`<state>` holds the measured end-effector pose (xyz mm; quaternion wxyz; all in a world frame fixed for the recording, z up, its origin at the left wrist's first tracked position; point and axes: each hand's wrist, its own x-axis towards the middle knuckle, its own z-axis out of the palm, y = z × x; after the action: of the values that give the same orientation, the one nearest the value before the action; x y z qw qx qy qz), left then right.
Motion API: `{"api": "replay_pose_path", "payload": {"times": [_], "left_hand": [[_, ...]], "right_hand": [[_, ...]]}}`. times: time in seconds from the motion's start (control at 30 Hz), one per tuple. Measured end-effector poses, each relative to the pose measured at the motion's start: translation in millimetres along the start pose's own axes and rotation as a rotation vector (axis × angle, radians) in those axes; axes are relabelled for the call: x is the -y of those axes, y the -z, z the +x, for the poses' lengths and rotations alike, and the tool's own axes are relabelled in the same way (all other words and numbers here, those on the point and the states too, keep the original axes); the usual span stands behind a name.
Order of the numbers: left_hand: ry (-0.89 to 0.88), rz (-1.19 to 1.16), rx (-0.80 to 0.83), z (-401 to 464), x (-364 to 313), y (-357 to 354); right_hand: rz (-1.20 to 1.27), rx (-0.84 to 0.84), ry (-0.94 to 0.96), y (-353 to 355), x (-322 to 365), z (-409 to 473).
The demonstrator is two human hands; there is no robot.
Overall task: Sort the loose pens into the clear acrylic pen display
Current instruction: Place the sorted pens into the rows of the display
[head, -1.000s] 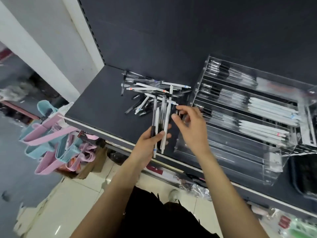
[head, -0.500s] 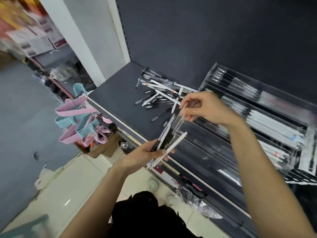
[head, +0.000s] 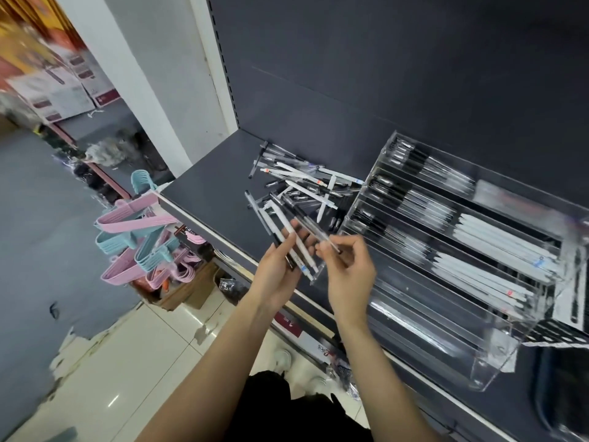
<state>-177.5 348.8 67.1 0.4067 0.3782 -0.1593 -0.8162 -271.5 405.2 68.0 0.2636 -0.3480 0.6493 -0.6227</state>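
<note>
1. Left hand [head: 278, 270]: fingers curled round a fanned bundle of white and black pens [head: 288, 239], held in front of the dark grey shelf [head: 216, 193], tips pointing up and away.
2. Right hand [head: 349, 271]: thumb and fingertips pinch the lower end of one clear-barrelled pen [head: 314, 229], which lies across the top of the bundle.
3. The remaining supply, a loose heap of mixed white, black and clear pens [head: 302, 183], lies on the shelf just left of the clear acrylic tiered pen display [head: 484, 374].
4. Display status: the upper tiers hold black-tipped clear pens at the left and white pens at the right; the lowest front tiers appear unfilled.
5. Recommended procedure: draw the pinched pen clear of the bundle along its own axis, so that neighbouring pens are not dragged out.
6. Keep the left-hand grip firm; the fan is loose and may spill.
7. Match the pen to the tier holding its type, and lay it parallel to that row.
</note>
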Motion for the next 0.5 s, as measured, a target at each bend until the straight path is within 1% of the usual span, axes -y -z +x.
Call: {"api": "replay_pose_path", "payload": {"times": [0.13,0.2,0.27,0.3,0.37,0.43,0.5], "left_hand": [[0.012,-0.026,0.021,6.0,-3.3,1.2],[0.029,-0.070,0.023,8.6,-4.9,2.9],[0.035,-0.061,0.018,10.1,-6.8,6.1],[0.026,-0.022,0.012,10.5,-7.2,8.1],[-0.027,0.128,-0.010,10.2,-8.4,13.8],[-0.101,0.309,-0.013,8.8,-10.1,20.6],[-0.140,0.476,0.041,6.5,-12.9,27.1]], "right_hand": [[-0.193,0.035,0.072,-10.9,-9.5,-9.4],[-0.219,0.071,0.068,-15.1,-8.5,-12.4],[-0.240,0.147,0.055,-17.4,-6.9,-14.7],[-0.265,0.199,0.044,-17.1,-5.4,-14.7],[-0.346,0.285,0.038,-14.7,-2.2,-9.7],[-0.394,0.269,0.059,-11.5,4.6,1.0],[-0.423,0.237,0.113,-11.7,16.5,16.6]]}}
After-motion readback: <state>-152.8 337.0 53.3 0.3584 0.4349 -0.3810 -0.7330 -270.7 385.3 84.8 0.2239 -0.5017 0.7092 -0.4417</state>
